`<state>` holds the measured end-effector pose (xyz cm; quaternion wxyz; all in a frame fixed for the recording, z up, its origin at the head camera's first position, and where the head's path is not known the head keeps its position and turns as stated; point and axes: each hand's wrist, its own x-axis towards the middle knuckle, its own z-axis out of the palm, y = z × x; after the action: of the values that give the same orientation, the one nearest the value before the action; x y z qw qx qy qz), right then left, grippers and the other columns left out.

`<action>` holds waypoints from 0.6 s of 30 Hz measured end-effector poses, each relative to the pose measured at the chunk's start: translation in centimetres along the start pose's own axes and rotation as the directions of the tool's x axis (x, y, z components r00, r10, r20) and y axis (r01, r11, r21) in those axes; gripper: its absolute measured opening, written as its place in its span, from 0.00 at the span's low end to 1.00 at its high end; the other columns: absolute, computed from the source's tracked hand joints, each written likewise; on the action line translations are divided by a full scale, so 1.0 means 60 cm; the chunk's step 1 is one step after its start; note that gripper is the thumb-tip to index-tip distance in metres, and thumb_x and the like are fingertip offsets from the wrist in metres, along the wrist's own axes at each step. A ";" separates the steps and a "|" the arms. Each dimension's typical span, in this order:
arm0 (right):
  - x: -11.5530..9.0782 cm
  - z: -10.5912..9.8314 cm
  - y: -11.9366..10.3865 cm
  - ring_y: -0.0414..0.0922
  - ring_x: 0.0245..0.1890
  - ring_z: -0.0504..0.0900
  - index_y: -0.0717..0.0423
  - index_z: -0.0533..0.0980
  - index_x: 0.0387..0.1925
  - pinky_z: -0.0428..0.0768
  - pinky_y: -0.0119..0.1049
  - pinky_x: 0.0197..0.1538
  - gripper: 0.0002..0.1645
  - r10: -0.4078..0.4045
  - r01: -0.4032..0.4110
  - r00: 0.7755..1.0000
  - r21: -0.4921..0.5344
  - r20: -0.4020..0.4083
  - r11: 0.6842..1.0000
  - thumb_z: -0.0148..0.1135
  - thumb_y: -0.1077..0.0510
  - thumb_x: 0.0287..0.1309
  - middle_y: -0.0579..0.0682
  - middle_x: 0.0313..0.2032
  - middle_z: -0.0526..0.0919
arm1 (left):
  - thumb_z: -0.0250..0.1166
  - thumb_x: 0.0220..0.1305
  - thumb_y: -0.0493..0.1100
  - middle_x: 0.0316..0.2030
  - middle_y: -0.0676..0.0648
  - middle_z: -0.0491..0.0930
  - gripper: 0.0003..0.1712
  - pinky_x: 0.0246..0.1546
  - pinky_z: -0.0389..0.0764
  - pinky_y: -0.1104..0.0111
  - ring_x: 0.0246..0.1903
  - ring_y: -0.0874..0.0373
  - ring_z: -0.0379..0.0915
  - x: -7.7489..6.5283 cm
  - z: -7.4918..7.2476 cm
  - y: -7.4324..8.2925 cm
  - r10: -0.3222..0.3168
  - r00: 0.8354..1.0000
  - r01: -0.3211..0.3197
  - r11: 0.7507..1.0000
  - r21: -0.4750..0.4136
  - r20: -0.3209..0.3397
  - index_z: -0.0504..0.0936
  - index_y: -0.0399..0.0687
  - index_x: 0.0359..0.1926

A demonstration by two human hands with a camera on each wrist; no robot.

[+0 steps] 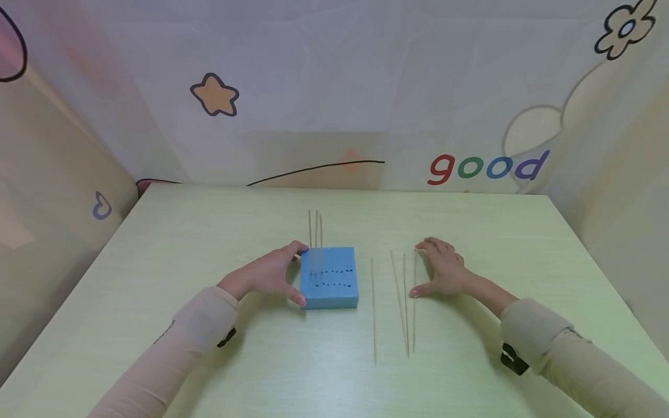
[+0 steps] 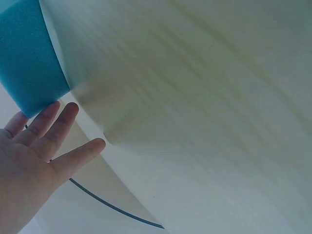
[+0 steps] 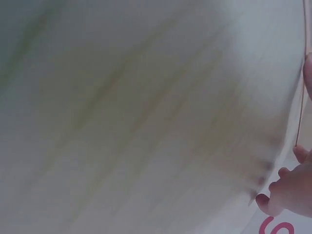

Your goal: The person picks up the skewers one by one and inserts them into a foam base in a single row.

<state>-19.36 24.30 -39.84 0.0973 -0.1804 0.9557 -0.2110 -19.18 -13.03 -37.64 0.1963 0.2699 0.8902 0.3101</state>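
In the head view, a blue foam block (image 1: 329, 302) lies on the table with rows of small holes in its top. Three thin wooden sticks (image 1: 316, 238) stand upright in its left part. My left hand (image 1: 269, 271) holds the block's left side, thumb at the near corner and fingers at the far one. The left wrist view shows fingertips touching the block (image 2: 31, 58) and the other fingers spread. To the right, my right hand (image 1: 444, 270) touches a loose stick (image 1: 414, 325), index finger at its far end and thumb partway along.
Two more sticks (image 1: 405, 313) lie close together just left of the touched one, their near ends almost meeting. A single stick (image 1: 373, 313) lies between them and the block. Behind the pale table (image 1: 209, 366) hangs a printed curtain (image 1: 324, 75).
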 end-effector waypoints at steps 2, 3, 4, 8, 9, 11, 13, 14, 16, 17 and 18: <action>-0.002 -0.005 -0.004 0.66 0.59 0.49 0.64 0.55 0.60 0.53 0.67 0.53 0.61 0.000 0.000 1.000 0.017 -0.024 1.000 0.75 0.39 0.29 0.68 0.60 0.53 | 0.77 0.31 0.57 0.61 0.42 0.62 0.62 0.58 0.62 0.56 0.59 0.47 0.60 0.000 0.000 0.001 0.003 1.000 -0.003 1.000 0.001 -0.001 0.53 0.40 0.64; -0.002 -0.008 -0.006 0.65 0.58 0.51 0.64 0.54 0.60 0.54 0.66 0.53 0.61 0.004 -0.003 0.999 0.032 -0.033 0.999 0.76 0.40 0.29 0.68 0.59 0.55 | 0.78 0.31 0.57 0.61 0.42 0.62 0.62 0.58 0.62 0.56 0.59 0.47 0.60 0.000 0.000 0.001 0.003 1.000 -0.003 1.000 0.001 -0.001 0.53 0.40 0.64; -0.003 -0.011 -0.009 0.64 0.57 0.53 0.64 0.54 0.60 0.56 0.64 0.53 0.62 0.009 -0.007 0.999 0.048 -0.041 0.999 0.77 0.41 0.29 0.67 0.58 0.57 | 0.78 0.31 0.57 0.61 0.42 0.62 0.62 0.58 0.62 0.56 0.59 0.47 0.60 0.000 0.001 0.002 0.003 1.000 -0.003 1.000 0.000 -0.001 0.53 0.40 0.64; -0.004 -0.021 -0.018 0.58 0.50 0.62 0.66 0.49 0.61 0.62 0.56 0.53 0.61 0.023 -0.016 0.999 0.170 -0.044 0.985 0.77 0.49 0.32 0.63 0.49 0.66 | 0.77 0.31 0.57 0.61 0.42 0.61 0.63 0.58 0.62 0.56 0.59 0.46 0.60 0.000 0.001 0.001 0.001 1.000 -0.001 1.000 0.004 -0.004 0.53 0.40 0.64; -0.004 -0.023 -0.019 0.56 0.48 0.64 0.67 0.48 0.61 0.64 0.54 0.52 0.61 0.024 -0.015 0.999 0.203 -0.040 0.979 0.77 0.51 0.33 0.61 0.46 0.69 | 0.77 0.31 0.58 0.61 0.42 0.61 0.63 0.58 0.62 0.56 0.59 0.46 0.60 0.000 0.000 0.000 0.001 1.000 -0.001 1.000 0.004 -0.004 0.53 0.40 0.64; -0.004 -0.025 -0.021 0.53 0.42 0.68 0.68 0.46 0.62 0.67 0.48 0.50 0.60 0.030 -0.020 0.999 0.280 -0.031 0.960 0.76 0.56 0.36 0.58 0.41 0.72 | 0.77 0.31 0.58 0.62 0.42 0.61 0.63 0.58 0.62 0.56 0.59 0.47 0.60 0.001 0.000 -0.002 0.003 1.000 -0.003 1.000 0.005 -0.003 0.53 0.41 0.64; -0.005 -0.028 -0.022 0.49 0.37 0.71 0.68 0.44 0.62 0.70 0.42 0.47 0.59 0.036 -0.026 0.999 0.352 -0.021 0.936 0.74 0.59 0.39 0.55 0.36 0.75 | 0.77 0.31 0.58 0.62 0.43 0.61 0.63 0.58 0.62 0.56 0.59 0.47 0.60 0.000 0.000 -0.002 0.005 1.000 -0.005 1.000 0.004 -0.002 0.53 0.41 0.64; -0.005 -0.030 -0.023 0.48 0.35 0.72 0.68 0.44 0.63 0.71 0.39 0.45 0.58 0.036 -0.027 0.999 0.384 -0.017 0.923 0.73 0.61 0.40 0.54 0.33 0.76 | 0.77 0.31 0.58 0.62 0.43 0.61 0.62 0.58 0.62 0.56 0.59 0.47 0.60 0.000 0.000 -0.002 0.006 1.000 -0.006 1.000 0.004 -0.001 0.53 0.41 0.64; -0.006 -0.033 -0.023 0.46 0.32 0.74 0.67 0.43 0.64 0.73 0.33 0.42 0.55 0.047 -0.041 0.999 0.449 -0.002 0.893 0.70 0.64 0.44 0.53 0.31 0.78 | 0.77 0.32 0.58 0.62 0.43 0.60 0.62 0.58 0.62 0.56 0.59 0.47 0.60 0.000 0.001 -0.003 0.007 1.000 -0.007 1.000 0.004 -0.001 0.52 0.41 0.64; -0.007 -0.035 -0.024 0.45 0.31 0.75 0.67 0.43 0.64 0.74 0.30 0.40 0.53 0.049 -0.044 0.999 0.473 0.002 0.880 0.69 0.65 0.45 0.52 0.30 0.79 | 0.77 0.32 0.58 0.62 0.42 0.60 0.62 0.59 0.61 0.56 0.59 0.47 0.60 0.000 0.001 -0.003 0.007 1.000 -0.007 1.000 0.002 0.000 0.52 0.41 0.64; -0.008 -0.037 -0.026 0.45 0.31 0.76 0.66 0.44 0.64 0.75 0.28 0.39 0.51 0.051 -0.047 0.999 0.499 0.004 0.865 0.67 0.66 0.47 0.52 0.29 0.79 | 0.77 0.32 0.57 0.62 0.42 0.60 0.62 0.59 0.61 0.56 0.59 0.47 0.60 -0.001 0.001 -0.003 0.006 1.000 -0.006 1.000 0.002 0.001 0.52 0.41 0.64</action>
<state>-19.05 24.00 -37.13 0.1415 -0.1239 0.8735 -0.4490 -19.18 -13.13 -37.81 0.1955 0.2727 0.8897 0.3096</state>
